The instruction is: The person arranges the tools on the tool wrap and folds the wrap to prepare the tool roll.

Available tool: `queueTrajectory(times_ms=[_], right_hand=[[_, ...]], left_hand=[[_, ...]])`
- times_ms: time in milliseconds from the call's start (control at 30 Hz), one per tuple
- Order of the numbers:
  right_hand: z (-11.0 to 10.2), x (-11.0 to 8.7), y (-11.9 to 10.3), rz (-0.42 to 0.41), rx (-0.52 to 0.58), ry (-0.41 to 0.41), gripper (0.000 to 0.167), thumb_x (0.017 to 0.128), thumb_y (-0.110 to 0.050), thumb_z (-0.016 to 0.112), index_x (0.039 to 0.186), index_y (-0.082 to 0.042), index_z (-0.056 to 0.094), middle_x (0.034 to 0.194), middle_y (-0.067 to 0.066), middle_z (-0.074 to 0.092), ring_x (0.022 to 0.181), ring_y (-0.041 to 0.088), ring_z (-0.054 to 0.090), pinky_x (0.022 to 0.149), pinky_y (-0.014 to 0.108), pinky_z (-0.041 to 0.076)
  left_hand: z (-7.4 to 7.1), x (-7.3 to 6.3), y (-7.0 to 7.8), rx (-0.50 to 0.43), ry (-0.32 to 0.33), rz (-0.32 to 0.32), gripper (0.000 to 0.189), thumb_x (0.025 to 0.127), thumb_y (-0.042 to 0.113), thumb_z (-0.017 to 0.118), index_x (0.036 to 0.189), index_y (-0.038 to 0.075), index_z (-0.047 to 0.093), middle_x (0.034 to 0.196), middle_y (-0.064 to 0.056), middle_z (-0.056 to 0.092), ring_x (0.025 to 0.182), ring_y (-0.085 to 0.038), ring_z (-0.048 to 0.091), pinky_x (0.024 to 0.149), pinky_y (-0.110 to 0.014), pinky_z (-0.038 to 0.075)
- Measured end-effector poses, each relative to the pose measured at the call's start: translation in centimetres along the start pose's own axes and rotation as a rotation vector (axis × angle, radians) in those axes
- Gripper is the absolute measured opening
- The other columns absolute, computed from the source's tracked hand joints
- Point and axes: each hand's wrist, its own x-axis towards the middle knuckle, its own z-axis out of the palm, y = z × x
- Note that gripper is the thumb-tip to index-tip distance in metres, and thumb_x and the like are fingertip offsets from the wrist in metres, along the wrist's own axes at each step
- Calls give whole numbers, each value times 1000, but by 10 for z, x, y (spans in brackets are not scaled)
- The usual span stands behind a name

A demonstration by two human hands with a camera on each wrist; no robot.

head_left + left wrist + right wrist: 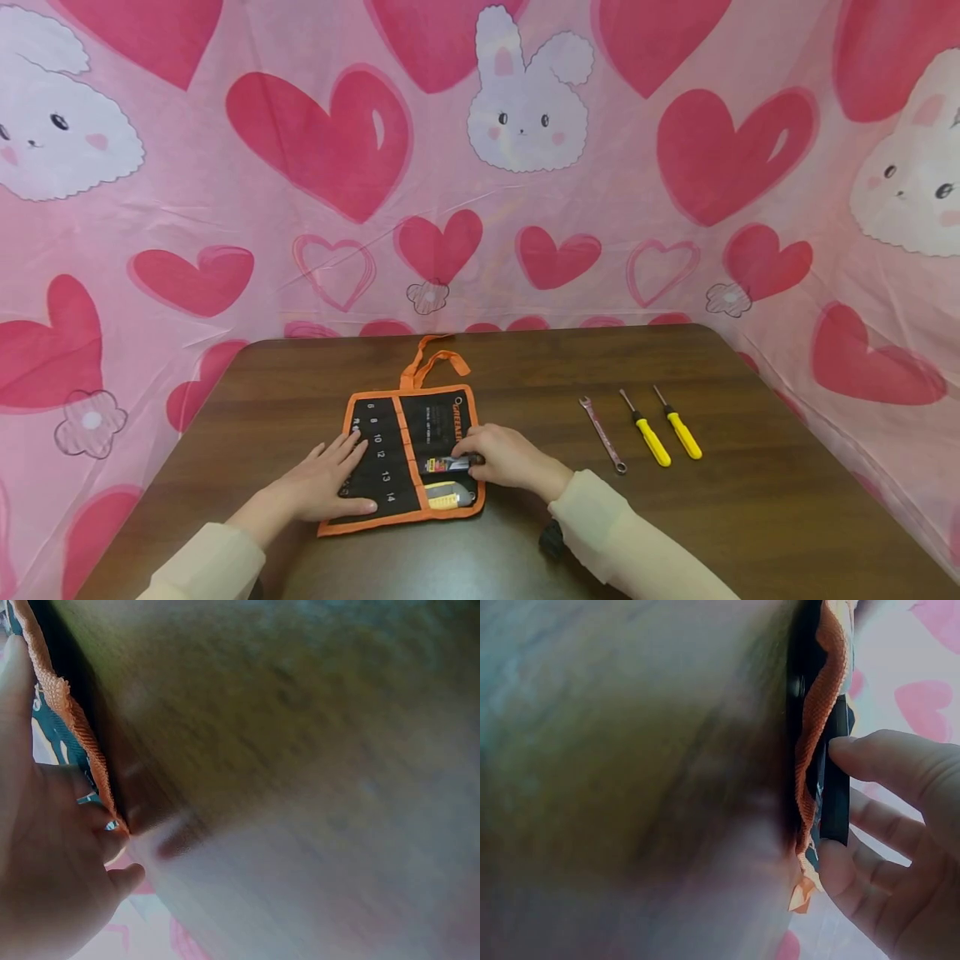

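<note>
A black tool roll with orange edging and printed size numbers lies unfolded on the table. My left hand rests on its left part with fingers extended, and the left wrist view shows that hand along the orange edge. On the right part, my right hand pinches a small flat black case with a coloured label. The right wrist view shows thumb and fingertips on the ends of the black case. Nearer me, a yellow and grey utility knife sits in a pocket of the roll.
To the right on the brown table lie a combination wrench and two yellow-handled screwdrivers. An orange tie strap trails from the roll's far edge. A pink heart-patterned cloth hangs behind the table.
</note>
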Motion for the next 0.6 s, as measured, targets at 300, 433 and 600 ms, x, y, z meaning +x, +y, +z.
queueTrajectory(times_ms=[300, 433, 600], right_hand=[[3, -1, -4, -51, -125, 125, 26, 77, -8, 71, 101, -20, 71, 89, -7, 60, 75, 9, 46, 59, 19, 43], [4, -1, -7, -64, -166, 156, 27, 77, -7, 72, 101, -20, 71, 91, -7, 61, 76, 10, 46, 59, 17, 43], [5, 0, -8, -15, -88, 69, 27, 78, -13, 74, 103, -20, 70, 95, -8, 61, 81, 9, 49, 70, 22, 47]], left_hand=[[1, 0, -1, 0, 0, -3, 100, 72, 69, 57, 141, 1, 32, 147, -21, 22, 134, -39, 16, 103, -59, 12], [1, 0, 0, 5, 5, 0, 101, 72, 70, 57, 141, 0, 32, 147, -21, 22, 134, -39, 16, 103, -59, 12], [1, 0, 0, 2, 9, 2, 101, 72, 69, 58, 141, 0, 32, 147, -22, 22, 134, -40, 16, 103, -60, 12]])
